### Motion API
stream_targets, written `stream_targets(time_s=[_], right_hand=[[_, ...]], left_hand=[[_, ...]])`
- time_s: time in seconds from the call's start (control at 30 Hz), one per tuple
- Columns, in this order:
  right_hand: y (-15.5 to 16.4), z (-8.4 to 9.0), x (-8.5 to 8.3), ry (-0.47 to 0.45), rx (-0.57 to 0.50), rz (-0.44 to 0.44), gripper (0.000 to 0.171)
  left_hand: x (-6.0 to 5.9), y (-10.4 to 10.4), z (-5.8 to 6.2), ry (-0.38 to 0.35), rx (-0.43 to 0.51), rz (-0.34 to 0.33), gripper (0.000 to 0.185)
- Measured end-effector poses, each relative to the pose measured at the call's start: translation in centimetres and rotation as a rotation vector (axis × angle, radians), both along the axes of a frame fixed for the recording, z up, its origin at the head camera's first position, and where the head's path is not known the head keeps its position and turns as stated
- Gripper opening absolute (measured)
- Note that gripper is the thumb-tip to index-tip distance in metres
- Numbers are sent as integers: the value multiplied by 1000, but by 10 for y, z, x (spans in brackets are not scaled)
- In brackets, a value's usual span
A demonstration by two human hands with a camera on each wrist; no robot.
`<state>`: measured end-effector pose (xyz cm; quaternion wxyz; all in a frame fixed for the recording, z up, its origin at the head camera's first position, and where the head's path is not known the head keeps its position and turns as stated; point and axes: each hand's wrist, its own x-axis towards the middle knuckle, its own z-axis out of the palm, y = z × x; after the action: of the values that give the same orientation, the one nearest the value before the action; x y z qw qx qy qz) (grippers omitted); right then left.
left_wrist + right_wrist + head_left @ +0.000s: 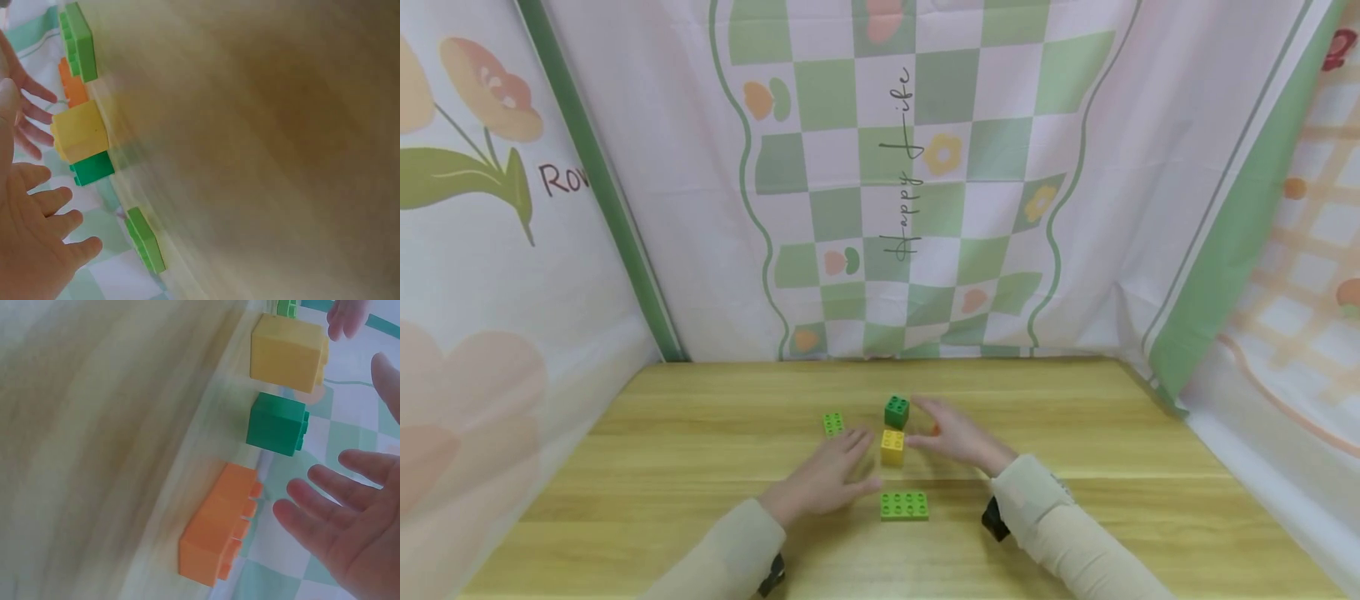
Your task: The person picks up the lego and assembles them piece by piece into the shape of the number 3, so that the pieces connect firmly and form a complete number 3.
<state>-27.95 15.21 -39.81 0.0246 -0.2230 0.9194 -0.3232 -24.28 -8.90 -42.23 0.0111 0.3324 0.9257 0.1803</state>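
A: Report hand status.
B: I see the left hand [823, 482] spread flat, holding nothing, just left of the yellow block [892, 447]. Right hand [951, 435] is spread too, empty, near the green block [897, 411].

Before me, a light wooden table with a visible grain [1075, 517] carries five plastic studded building bricks. A dark green cube brick [897, 412] stands farthest from me, a yellow cube brick [892, 447] just nearer, a flat light green eight-stud brick [904, 505] nearest. A small light green brick [832, 424] lies left; an orange brick [219, 524] lies right.
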Motion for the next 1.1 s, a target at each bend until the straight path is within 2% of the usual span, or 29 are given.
stream_targets(time_s=[0.13, 0.6, 1.1], right_hand=[[-1, -4, 0, -23, -38, 20, 72], [-3, -11, 2, -91, -84, 35, 73], [-8, -20, -1, -174, -159, 33, 69]], left_hand=[[4, 3, 1, -26, 5, -23, 74], [11, 6, -5, -112, 24, -18, 76], [12, 9, -10, -82, 6, -124, 72]])
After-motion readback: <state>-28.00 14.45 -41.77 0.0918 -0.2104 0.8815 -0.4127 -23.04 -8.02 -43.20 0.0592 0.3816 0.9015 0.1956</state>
